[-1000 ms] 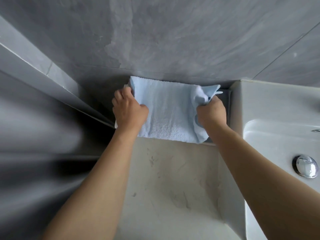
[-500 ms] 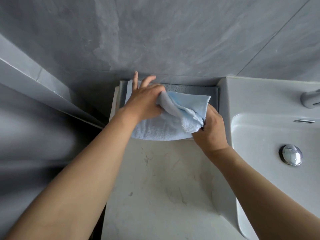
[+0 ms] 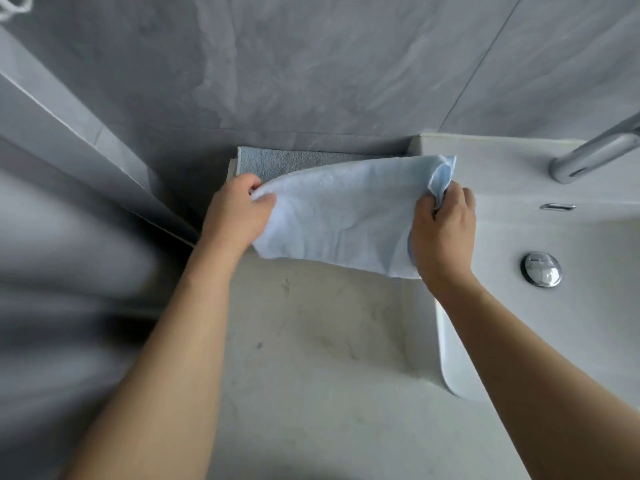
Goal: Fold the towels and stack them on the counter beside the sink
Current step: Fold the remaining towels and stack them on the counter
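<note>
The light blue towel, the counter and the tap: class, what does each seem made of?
Light blue towel: soft terry cloth, likely cotton; it drapes and shows a fuzzy nap. Counter: matt pale stone or a stone-look composite, faintly mottled. Tap: metal with a brushed or satin sheen.

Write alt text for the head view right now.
Both hands, left hand and right hand, grip opposite ends of a light blue terry towel above a folded grey-blue towel on the pale stone counter, beside the white ceramic sink.
</note>
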Tool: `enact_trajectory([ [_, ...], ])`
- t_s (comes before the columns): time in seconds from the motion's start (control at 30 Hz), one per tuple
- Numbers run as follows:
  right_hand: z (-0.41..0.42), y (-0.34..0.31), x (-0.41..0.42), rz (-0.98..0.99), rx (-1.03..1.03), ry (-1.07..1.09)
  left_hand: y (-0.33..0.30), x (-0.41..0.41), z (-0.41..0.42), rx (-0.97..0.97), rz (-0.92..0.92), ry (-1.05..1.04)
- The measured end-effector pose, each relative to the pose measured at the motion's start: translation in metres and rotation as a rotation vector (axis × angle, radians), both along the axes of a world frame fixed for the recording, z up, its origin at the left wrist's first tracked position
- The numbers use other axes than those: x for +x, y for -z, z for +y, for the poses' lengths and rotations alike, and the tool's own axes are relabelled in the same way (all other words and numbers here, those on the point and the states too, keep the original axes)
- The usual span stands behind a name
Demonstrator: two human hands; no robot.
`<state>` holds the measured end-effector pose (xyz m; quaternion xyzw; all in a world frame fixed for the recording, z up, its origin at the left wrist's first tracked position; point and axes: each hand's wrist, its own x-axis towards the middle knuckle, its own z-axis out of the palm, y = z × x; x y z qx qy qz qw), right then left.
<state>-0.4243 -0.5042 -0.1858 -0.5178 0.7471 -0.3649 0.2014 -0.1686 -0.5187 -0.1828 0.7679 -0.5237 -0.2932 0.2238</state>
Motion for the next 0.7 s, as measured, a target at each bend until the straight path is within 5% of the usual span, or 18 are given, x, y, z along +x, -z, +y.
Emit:
enact_trajectory([
  [0.2, 0.044, -0.029, -0.033, 0.189, -0.135, -0.116, -0.039, -0.110, 0.059, -0.115, 0.054, 0.032],
  [0.47, 0.102, -0.057, -0.130, 0.173, -0.144, -0.083, -0.086, -0.226, 0.100, 0.015, 0.641, -0.158],
  [0.7, 0.140, -0.059, -0.263, 0.149, -0.087, -0.046, -0.083, -0.340, 0.140, 0.151, 0.858, -0.204],
])
